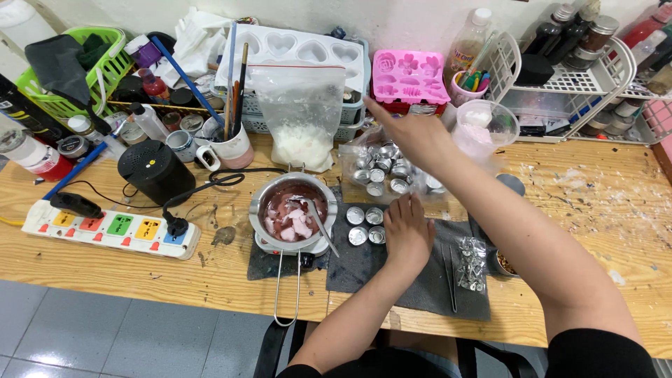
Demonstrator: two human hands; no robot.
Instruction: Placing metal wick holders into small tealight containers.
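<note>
bright even light, soft shadows, wide-angle bending at edges, slight motion blur

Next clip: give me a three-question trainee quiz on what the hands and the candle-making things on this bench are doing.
1. True or false: the left hand rests on the dark mat beside the small metal cups.
2. Where does the right hand reach?
A. the power strip
B. over the clear bag of metal cups
C. the green basket
3. Fill in: the small pot holds pink ____ with a spoon in it.

Key
1. True.
2. B; the hand is blurred, so contact with the bag cannot be told.
3. Wax chunks, going by their look.
</note>
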